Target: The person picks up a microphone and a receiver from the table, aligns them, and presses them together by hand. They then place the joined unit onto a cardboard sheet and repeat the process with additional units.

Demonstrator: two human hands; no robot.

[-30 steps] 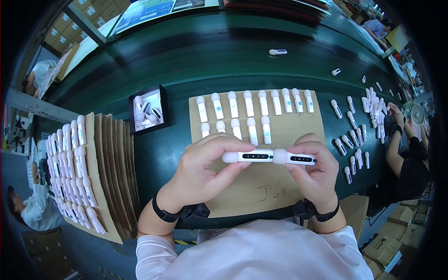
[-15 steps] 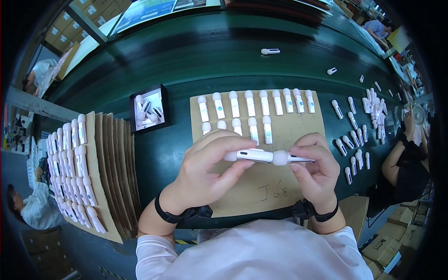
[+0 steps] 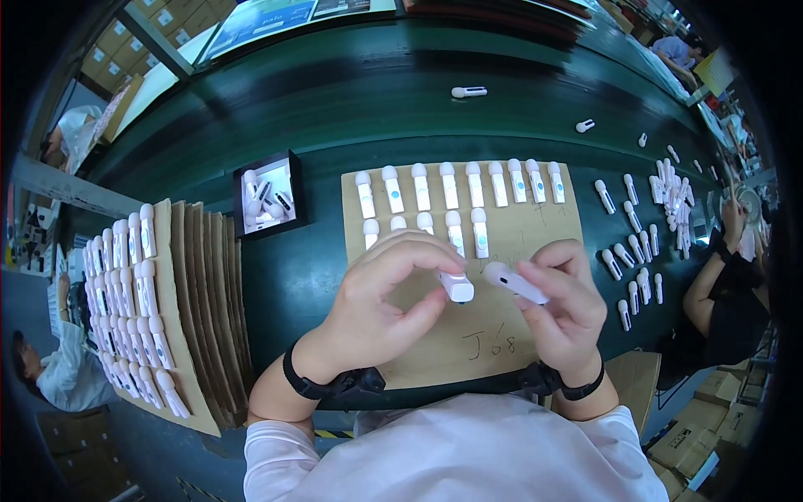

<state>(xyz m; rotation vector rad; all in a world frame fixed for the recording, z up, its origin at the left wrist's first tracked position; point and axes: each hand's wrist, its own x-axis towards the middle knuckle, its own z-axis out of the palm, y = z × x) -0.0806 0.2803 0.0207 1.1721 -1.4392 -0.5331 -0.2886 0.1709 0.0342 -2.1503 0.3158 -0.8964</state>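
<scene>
While handwriting [image 3: 489,343] marked cardboard [image 3: 427,364], left hand [image 3: 372,289] pinched one wand [image 3: 458,289], right hand [image 3: 570,305] a second wand [image 3: 506,278] jutting toward ten o'clock.

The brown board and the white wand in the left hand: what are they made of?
Brown board: probably cardboard, matte; its tan surface looks papery.
White wand in the left hand: likely hard plastic; its end looks smooth and satiny, but I can't be sure.

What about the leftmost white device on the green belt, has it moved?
Yes: the device has shifted left along the belt, judged against the central cardboard sheet.
</scene>
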